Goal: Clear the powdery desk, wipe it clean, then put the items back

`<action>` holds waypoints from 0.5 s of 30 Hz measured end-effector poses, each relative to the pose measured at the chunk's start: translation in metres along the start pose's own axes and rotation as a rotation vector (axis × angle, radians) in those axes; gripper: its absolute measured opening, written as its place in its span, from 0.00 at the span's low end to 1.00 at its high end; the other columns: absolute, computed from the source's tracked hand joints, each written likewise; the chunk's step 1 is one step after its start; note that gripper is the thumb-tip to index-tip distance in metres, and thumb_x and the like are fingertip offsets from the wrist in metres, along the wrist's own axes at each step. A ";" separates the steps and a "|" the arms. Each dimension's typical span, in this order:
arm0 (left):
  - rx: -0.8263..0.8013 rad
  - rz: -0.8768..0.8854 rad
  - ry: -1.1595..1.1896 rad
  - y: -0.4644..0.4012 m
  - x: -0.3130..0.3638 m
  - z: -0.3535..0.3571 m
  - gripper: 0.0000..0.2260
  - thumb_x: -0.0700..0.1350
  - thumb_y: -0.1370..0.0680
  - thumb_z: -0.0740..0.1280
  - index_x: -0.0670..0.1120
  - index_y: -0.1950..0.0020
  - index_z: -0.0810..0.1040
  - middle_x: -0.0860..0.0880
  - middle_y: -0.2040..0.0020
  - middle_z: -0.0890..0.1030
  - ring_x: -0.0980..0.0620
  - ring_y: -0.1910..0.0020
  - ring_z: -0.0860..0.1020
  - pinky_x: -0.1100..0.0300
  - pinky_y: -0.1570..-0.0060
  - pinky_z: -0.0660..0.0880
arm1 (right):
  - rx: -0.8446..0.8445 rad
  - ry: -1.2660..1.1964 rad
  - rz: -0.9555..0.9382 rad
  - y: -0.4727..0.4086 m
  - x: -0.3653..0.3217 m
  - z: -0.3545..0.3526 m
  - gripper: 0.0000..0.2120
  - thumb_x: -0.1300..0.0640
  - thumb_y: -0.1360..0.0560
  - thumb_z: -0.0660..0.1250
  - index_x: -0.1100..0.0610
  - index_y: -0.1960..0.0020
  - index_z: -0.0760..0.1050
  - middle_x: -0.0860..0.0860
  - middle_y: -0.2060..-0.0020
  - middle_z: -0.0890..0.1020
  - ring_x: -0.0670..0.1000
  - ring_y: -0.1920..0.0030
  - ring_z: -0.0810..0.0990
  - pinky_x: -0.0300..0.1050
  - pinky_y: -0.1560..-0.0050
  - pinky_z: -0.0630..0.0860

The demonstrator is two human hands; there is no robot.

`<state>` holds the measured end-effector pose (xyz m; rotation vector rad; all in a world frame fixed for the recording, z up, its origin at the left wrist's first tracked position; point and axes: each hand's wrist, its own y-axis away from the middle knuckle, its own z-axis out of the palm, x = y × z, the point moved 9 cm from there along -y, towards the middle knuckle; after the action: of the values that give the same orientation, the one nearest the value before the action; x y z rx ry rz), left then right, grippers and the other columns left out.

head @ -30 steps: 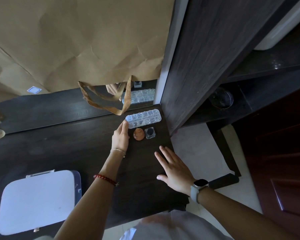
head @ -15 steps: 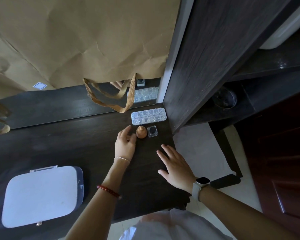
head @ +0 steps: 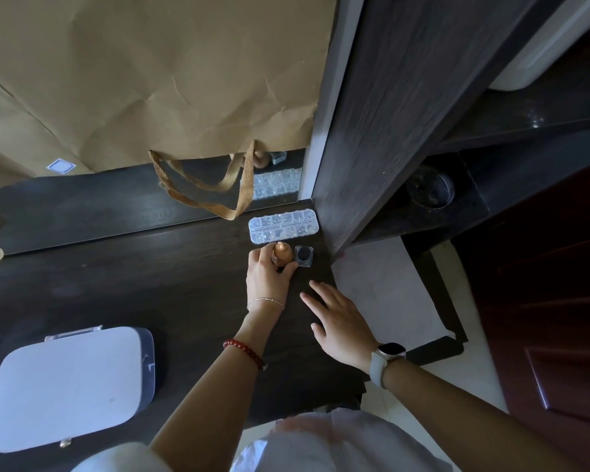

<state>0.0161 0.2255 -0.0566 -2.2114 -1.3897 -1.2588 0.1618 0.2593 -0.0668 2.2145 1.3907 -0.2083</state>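
The left hand (head: 269, 274) is closing its fingers around the small brown bottle (head: 282, 254), probably gripping; lifting straight is avoiding the jar (head: 303, 256) just right. The right hand (head: 342, 324) is resting flat, fingers spread.

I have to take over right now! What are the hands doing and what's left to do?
Left hand: gripping the small brown bottle.
Right hand: open, flat on the desk.
Clear bead box and little square jar sit at the back right corner; white case sits front left.
Whether wiping is done, I can't tell. Left: sort the bottle, then check the rest.
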 end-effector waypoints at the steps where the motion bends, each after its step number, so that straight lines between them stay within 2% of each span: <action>1: 0.005 0.005 -0.003 0.000 0.001 0.002 0.20 0.44 0.32 0.73 0.44 0.42 0.75 0.42 0.45 0.74 0.44 0.49 0.75 0.61 0.52 0.67 | 0.000 -0.003 0.001 0.000 0.000 0.000 0.26 0.56 0.22 0.58 0.51 0.27 0.54 0.51 0.24 0.52 0.51 0.25 0.50 0.47 0.27 0.54; 5: 0.000 0.025 -0.036 0.001 0.001 0.003 0.19 0.45 0.31 0.72 0.44 0.41 0.75 0.43 0.45 0.75 0.43 0.52 0.77 0.57 0.53 0.70 | 0.017 0.008 0.009 -0.001 -0.001 -0.002 0.26 0.56 0.22 0.57 0.52 0.26 0.53 0.51 0.24 0.53 0.52 0.25 0.51 0.48 0.27 0.55; 10: -0.024 0.062 -0.032 0.002 0.002 -0.003 0.20 0.42 0.30 0.72 0.44 0.39 0.75 0.43 0.44 0.75 0.48 0.53 0.78 0.63 0.53 0.69 | 0.082 0.093 0.000 -0.011 -0.007 -0.016 0.27 0.56 0.22 0.55 0.54 0.26 0.49 0.52 0.24 0.51 0.52 0.24 0.49 0.50 0.26 0.51; 15: -0.036 0.067 -0.020 0.001 0.005 -0.001 0.18 0.40 0.29 0.70 0.44 0.40 0.76 0.42 0.45 0.76 0.46 0.52 0.78 0.62 0.51 0.70 | 0.076 0.137 0.011 -0.023 -0.008 -0.023 0.29 0.56 0.22 0.54 0.54 0.25 0.45 0.51 0.24 0.46 0.50 0.24 0.45 0.51 0.25 0.49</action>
<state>0.0172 0.2279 -0.0522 -2.2798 -1.2987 -1.2520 0.1341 0.2721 -0.0517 2.3364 1.4641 -0.1089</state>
